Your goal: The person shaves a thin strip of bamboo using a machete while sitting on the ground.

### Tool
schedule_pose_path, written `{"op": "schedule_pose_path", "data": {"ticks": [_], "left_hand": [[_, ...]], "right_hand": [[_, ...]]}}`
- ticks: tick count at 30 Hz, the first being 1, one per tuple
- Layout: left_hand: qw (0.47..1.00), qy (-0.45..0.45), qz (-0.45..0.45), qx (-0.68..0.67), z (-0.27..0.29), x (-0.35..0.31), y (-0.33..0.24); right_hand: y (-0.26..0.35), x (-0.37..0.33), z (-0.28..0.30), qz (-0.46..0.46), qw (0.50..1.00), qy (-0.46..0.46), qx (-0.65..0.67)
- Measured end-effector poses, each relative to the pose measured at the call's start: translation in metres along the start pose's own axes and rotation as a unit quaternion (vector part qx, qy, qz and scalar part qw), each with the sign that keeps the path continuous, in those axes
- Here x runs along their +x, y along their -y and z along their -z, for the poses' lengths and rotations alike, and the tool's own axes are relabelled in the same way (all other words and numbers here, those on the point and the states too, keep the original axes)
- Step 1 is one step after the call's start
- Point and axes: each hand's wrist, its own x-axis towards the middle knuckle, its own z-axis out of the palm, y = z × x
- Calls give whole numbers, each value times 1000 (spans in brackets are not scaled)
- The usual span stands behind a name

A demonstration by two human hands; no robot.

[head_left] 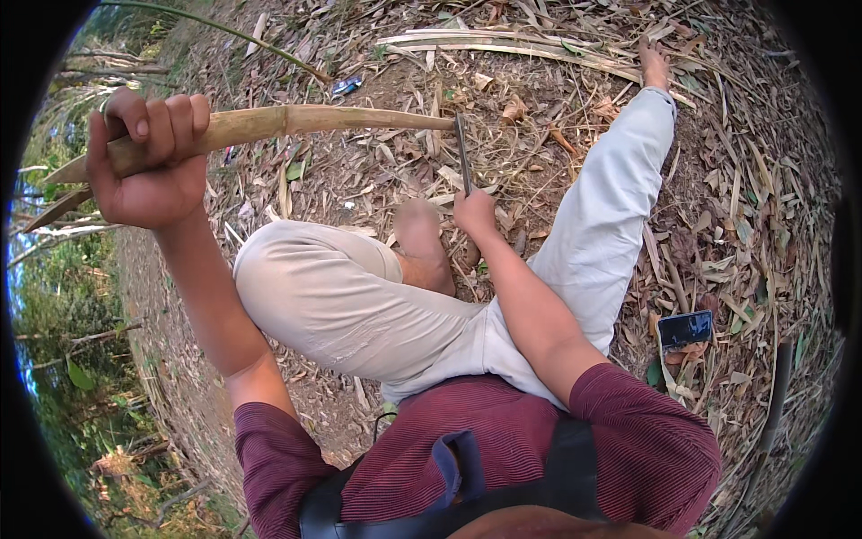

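Observation:
My left hand is raised at the upper left, its fingers wrapped round a long split bamboo piece. The piece has a visible node and tapers to the right. Behind the fist, its near end shows as two pointed parts. Low in front of me, my right hand is closed on a knife, whose handle the fist mostly hides. The narrow dark blade stands nearly upright and meets the thin far end of the bamboo; whether it cuts in, I cannot tell.
Pale split bamboo strips lie by my outstretched foot. A small blue packet rests near a green stalk. A dark phone lies beside my right thigh. Dry leaves and shavings cover the ground; undergrowth stands at left.

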Motion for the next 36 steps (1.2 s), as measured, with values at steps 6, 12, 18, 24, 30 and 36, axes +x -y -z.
{"op": "schedule_pose_path", "data": {"ticks": [6,12,18,24,30,36], "left_hand": [[985,-159,-54,41,4,8,-1],[982,-168,-64,54,2,10,3],[998,47,-29,8,-7,6,2],[999,40,-24,10,-1,5,4],[997,79,-19,-6,1,4,4],[1000,20,-20,3,18,-1,-1]], "right_hand": [[-14,9,0,-1,999,-13,-34],[76,-49,45,190,977,20,92],[143,-128,99,450,884,16,127],[124,-113,83,298,940,59,157],[121,-127,79,414,898,12,148],[119,-119,76,328,928,68,163]]}}
